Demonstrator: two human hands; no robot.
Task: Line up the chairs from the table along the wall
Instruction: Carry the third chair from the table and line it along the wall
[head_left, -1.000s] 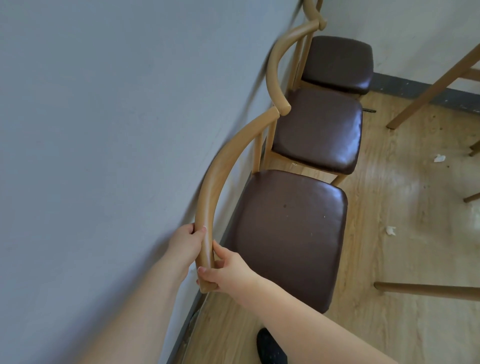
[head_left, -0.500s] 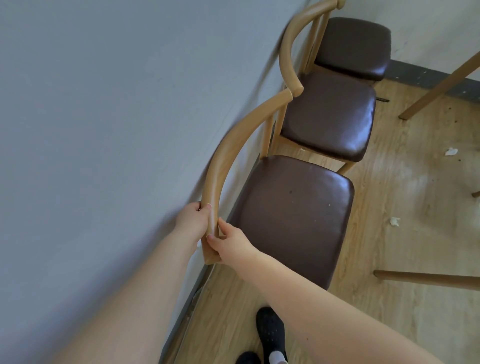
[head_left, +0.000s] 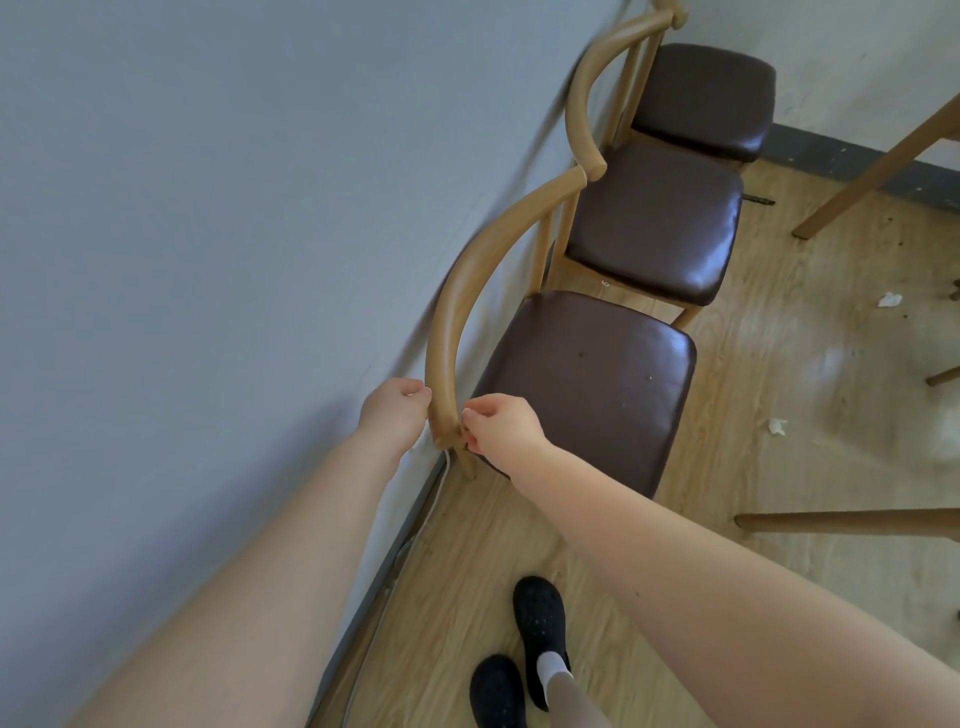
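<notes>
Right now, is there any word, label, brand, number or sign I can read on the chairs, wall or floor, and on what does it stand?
None: no readable text on the chairs, the wall or the floor. The white scraps on the floor show no print.

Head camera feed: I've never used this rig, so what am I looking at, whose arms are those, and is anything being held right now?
There is no robot here. A person wears one wide-angle camera on the head, looking forward and down, so the two bare arms are the wearer's own. The left hand and right hand are on either side of the near end of the nearest chair's curved wooden backrest, fingers curled against it. Three chairs with dark brown seats stand in a row along the grey wall: nearest chair, middle chair, far chair. On the wooden floor lie white scraps, with the wearer's black shoes below.
</notes>
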